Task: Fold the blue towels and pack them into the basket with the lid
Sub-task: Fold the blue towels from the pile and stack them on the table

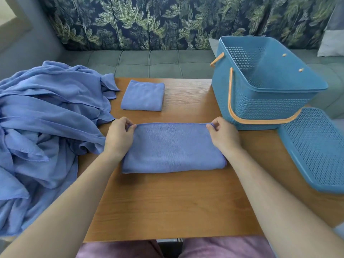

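Head view. A half-folded blue towel [173, 148] lies flat on the wooden table [167, 202], long side left to right, in front of the person. Left hand [119, 135] pinches its far left corner; right hand [224, 134] pinches its far right corner. Hands well apart, one at each end of the far edge.

A folded towel [143, 95], square, lies farther back on the table, apart from the first. A heap of unfolded blue towels [46, 127] covers the table's left side and spills over its edge.

Blue basket [264, 101] with orange handles stands at the far right of the table, open on top. Its perforated lid [316, 151] lies just beside it, nearer the person, at the table's right edge.
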### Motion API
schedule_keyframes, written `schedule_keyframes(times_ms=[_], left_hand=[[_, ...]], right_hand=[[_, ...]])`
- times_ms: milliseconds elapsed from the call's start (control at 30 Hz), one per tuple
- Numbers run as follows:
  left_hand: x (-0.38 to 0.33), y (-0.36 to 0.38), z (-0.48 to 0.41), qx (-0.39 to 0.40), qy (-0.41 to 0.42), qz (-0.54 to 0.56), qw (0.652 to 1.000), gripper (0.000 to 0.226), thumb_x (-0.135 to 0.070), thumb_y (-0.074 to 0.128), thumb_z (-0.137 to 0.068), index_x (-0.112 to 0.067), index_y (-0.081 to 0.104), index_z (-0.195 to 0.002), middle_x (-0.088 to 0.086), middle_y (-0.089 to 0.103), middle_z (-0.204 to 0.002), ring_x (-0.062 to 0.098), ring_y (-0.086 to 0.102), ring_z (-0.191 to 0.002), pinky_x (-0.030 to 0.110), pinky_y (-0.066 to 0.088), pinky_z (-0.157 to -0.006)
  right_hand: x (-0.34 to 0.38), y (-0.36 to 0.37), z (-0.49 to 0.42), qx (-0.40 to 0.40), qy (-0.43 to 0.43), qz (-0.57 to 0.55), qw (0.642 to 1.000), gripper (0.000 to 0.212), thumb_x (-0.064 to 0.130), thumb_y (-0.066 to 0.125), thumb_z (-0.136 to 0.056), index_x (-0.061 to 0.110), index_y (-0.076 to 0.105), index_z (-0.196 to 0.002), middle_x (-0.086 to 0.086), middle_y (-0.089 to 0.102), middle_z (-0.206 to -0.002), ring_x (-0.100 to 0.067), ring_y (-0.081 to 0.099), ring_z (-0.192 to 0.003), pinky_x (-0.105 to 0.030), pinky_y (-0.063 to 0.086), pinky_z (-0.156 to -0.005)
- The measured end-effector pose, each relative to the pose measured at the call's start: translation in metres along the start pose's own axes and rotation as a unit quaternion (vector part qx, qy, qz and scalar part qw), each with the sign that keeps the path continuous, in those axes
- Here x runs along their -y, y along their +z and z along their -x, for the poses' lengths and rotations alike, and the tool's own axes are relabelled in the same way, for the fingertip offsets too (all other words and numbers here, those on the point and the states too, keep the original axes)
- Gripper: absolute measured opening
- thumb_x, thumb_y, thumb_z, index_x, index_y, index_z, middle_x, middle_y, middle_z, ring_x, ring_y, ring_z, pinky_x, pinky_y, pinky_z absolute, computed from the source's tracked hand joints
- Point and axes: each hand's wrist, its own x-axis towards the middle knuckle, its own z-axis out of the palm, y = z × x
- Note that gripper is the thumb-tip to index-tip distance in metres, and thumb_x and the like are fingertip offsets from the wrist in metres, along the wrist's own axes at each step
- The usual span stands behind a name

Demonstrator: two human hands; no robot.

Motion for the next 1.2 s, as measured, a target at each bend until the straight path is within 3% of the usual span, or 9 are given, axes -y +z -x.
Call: schedule_keyframes(times_ms=[167,233,333,400,667,867,1000,1100,1200], left_hand=[[-0.025,0.015,0.026,-0.109,0.131,-0.180,0.969,0.025,-0.020,0.066,-0.088,-0.010,0.065,-0.111,0.011,0.055,-0.129,0.036,0.049,-0.117,0.047,0.042,-0.089],[-0.045,0.032,0.042,-0.042,0.206,-0.138,0.968,0.035,-0.026,0.059,-0.093,-0.014,0.064,-0.125,0.007,0.052,-0.144,0.031,0.044,-0.136,0.044,0.037,-0.103],[-0.057,0.056,0.057,0.106,0.169,-0.114,0.973,0.053,-0.042,0.032,-0.102,-0.025,0.044,-0.150,-0.001,0.033,-0.161,0.023,0.021,-0.152,0.044,0.019,-0.122],[-0.048,0.060,0.059,0.121,0.154,-0.150,0.969,0.061,-0.052,0.019,-0.099,-0.032,0.036,-0.154,-0.006,0.025,-0.164,0.021,0.015,-0.154,0.045,0.014,-0.125],[0.006,0.012,0.045,0.145,0.104,-0.210,0.961,0.065,-0.068,0.022,-0.099,-0.040,0.021,-0.158,-0.009,0.006,-0.168,0.013,0.000,-0.155,0.039,0.000,-0.126],[0.004,0.015,0.046,0.113,0.118,-0.243,0.956,0.062,-0.062,0.022,-0.101,-0.038,0.020,-0.158,-0.005,0.007,-0.168,0.015,0.002,-0.155,0.043,-0.003,-0.125],[0.004,0.013,0.050,0.089,0.273,-0.203,0.936,0.053,-0.045,0.032,-0.100,-0.034,0.042,-0.150,-0.006,0.022,-0.165,0.016,0.015,-0.154,0.045,0.013,-0.124],[0.001,0.013,0.052,0.150,0.286,-0.162,0.932,0.054,-0.043,0.026,-0.099,-0.029,0.052,-0.144,-0.007,0.035,-0.160,0.017,0.026,-0.150,0.047,0.026,-0.120],[-0.003,0.014,0.066,0.142,0.252,-0.162,0.943,0.060,-0.048,0.024,-0.096,-0.029,0.053,-0.144,-0.005,0.041,-0.157,0.020,0.033,-0.148,0.044,0.030,-0.118]], right_hand=[[0.034,-0.005,0.025,-0.080,-0.059,0.184,0.978,0.028,0.034,0.049,-0.101,0.014,0.056,-0.120,-0.012,0.055,-0.120,-0.036,0.056,-0.109,-0.044,0.046,-0.082],[0.057,0.009,0.043,-0.102,-0.149,0.151,0.972,0.032,0.028,0.048,-0.100,0.016,0.059,-0.127,-0.010,0.057,-0.131,-0.034,0.054,-0.120,-0.046,0.044,-0.092],[0.074,0.043,0.060,0.030,-0.182,0.091,0.979,0.055,0.038,0.027,-0.100,0.020,0.052,-0.146,-0.008,0.043,-0.157,-0.029,0.034,-0.147,-0.047,0.029,-0.116],[0.068,0.054,0.062,0.098,-0.160,0.125,0.974,0.068,0.049,0.010,-0.098,0.026,0.038,-0.155,-0.002,0.026,-0.166,-0.023,0.016,-0.155,-0.044,0.011,-0.124],[0.009,0.026,0.047,0.119,-0.080,0.183,0.973,0.061,0.056,0.013,-0.104,0.035,0.009,-0.161,0.008,-0.004,-0.169,-0.013,-0.009,-0.155,-0.041,-0.004,-0.126],[0.014,0.024,0.051,0.078,-0.070,0.224,0.969,0.060,0.053,0.016,-0.105,0.033,0.010,-0.162,0.000,0.003,-0.170,-0.025,-0.004,-0.156,-0.048,-0.003,-0.126],[0.057,0.027,0.094,-0.081,-0.212,0.171,0.959,0.043,0.041,0.042,-0.102,0.027,0.057,-0.139,-0.006,0.053,-0.145,-0.036,0.047,-0.130,-0.052,0.037,-0.108],[0.084,0.047,0.131,-0.034,-0.255,0.136,0.957,0.030,0.044,0.046,-0.098,0.025,0.069,-0.101,0.001,0.061,-0.110,-0.028,0.054,-0.100,-0.043,0.043,-0.082],[0.080,0.053,0.143,0.004,-0.243,0.140,0.960,0.032,0.048,0.046,-0.094,0.026,0.068,-0.102,0.004,0.062,-0.106,-0.025,0.057,-0.100,-0.041,0.043,-0.080]])
